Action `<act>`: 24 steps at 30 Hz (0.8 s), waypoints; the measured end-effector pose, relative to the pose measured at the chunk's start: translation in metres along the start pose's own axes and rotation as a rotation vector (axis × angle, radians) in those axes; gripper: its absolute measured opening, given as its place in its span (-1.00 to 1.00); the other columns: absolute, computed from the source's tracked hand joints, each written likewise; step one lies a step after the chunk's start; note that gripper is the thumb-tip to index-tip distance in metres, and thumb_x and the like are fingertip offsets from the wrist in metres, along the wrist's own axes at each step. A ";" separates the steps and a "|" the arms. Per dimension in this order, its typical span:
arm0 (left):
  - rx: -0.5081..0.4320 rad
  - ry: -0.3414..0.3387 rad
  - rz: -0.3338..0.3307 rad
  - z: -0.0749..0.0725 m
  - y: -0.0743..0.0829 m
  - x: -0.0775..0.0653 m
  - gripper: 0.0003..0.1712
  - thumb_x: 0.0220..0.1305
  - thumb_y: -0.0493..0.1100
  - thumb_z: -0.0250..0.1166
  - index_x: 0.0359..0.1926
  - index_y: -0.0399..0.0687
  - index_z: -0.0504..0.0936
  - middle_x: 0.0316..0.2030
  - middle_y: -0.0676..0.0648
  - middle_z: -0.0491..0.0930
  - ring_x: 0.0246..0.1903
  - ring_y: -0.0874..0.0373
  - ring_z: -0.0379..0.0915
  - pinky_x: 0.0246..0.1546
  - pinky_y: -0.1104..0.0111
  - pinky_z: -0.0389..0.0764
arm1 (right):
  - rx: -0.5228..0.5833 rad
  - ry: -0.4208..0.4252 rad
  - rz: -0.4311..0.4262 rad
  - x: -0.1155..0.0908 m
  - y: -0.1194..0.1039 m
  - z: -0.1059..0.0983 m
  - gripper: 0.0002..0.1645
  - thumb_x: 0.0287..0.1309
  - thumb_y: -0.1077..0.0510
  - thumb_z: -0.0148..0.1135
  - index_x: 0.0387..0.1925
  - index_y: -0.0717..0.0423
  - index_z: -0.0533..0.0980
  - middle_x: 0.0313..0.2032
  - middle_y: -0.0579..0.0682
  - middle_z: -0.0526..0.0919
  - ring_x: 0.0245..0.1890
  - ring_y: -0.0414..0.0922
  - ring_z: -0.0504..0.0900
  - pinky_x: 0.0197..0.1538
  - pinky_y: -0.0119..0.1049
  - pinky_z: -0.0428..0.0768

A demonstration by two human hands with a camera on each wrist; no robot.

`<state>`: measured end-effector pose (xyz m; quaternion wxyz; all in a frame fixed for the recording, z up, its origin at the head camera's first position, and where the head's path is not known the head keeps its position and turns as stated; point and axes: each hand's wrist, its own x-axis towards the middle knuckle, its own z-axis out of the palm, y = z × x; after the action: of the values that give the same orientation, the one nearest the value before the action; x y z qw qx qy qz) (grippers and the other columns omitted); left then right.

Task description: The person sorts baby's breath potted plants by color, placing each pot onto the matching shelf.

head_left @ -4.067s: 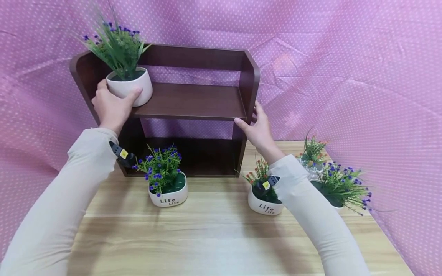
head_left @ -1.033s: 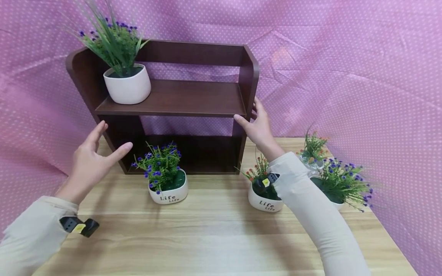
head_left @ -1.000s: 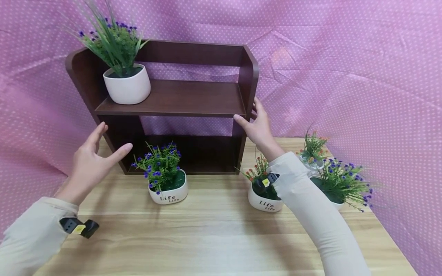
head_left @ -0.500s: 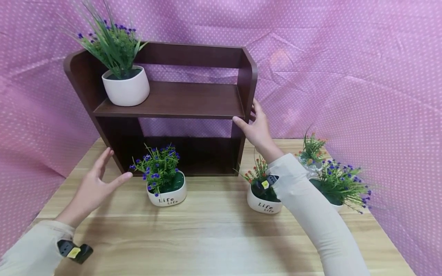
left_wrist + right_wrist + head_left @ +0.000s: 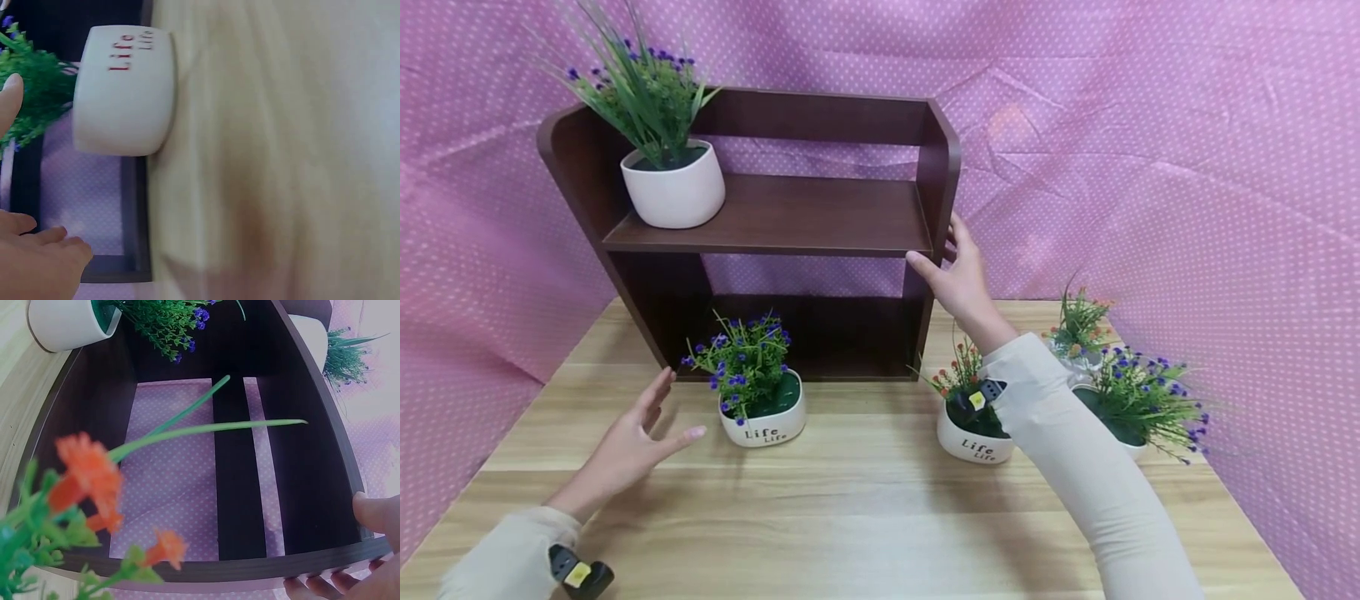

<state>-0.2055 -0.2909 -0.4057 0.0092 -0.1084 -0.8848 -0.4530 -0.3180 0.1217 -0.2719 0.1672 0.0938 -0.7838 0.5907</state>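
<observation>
My left hand (image 5: 628, 450) reaches over the table with thumb and fingers spread and nothing between them. Just right of it stands a white "Life" pot (image 5: 767, 431) with purple flowers, which the left wrist view shows close by as a white pot (image 5: 125, 94). My right hand (image 5: 964, 283) grips the right side of the dark brown two-tier shelf (image 5: 820, 212), thumb at the front edge of the upper board and fingers behind the side panel. A plain white pot (image 5: 673, 196) with tall grass and purple flowers sits at the upper board's left end.
An orange-flowered "Life" pot (image 5: 973, 442) stands under my right forearm. Beyond it, at the table's right edge, are a purple-flowered plant (image 5: 1142, 400) and another orange-flowered plant (image 5: 1078, 329). Pink dotted cloth (image 5: 1150, 167) hangs behind the wooden table (image 5: 865, 517).
My left hand has let go of the white pot on the upper board and come down to the table beside the purple-flowered "Life" pot. My right hand keeps its grip on the shelf.
</observation>
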 end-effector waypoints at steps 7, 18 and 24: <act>-0.059 -0.065 -0.042 0.017 -0.008 0.003 0.17 0.18 -0.08 0.38 0.51 -0.09 -0.29 0.46 -0.35 -0.16 0.34 -0.39 -0.02 0.23 0.05 0.21 | -0.013 0.008 -0.011 -0.001 0.000 0.001 -0.09 0.12 0.25 0.35 0.43 -0.01 0.12 0.28 0.17 0.34 0.22 0.16 0.41 0.20 -0.13 0.51; -0.160 -0.105 -0.055 0.040 -0.020 0.014 0.17 0.16 -0.10 0.40 0.48 -0.25 -0.26 0.45 -0.38 -0.14 0.39 -0.34 -0.11 0.29 0.00 0.05 | 0.011 0.008 -0.018 -0.003 -0.001 0.000 -0.14 0.13 0.26 0.33 0.41 0.01 0.16 0.27 0.17 0.35 0.22 0.15 0.41 0.20 -0.13 0.51; -0.205 -0.119 -0.079 0.047 -0.020 0.019 0.19 0.17 -0.13 0.39 0.45 -0.37 -0.32 0.42 -0.46 -0.19 0.39 -0.37 -0.18 0.32 -0.04 0.02 | -0.021 0.002 -0.010 -0.002 0.000 -0.001 -0.14 0.14 0.24 0.33 0.41 0.00 0.15 0.28 0.16 0.34 0.22 0.16 0.41 0.22 -0.09 0.49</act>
<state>-0.2239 -0.2607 -0.4469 -0.0724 -0.1004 -0.8365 -0.5339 -0.3163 0.1226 -0.2725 0.1719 0.0955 -0.7893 0.5816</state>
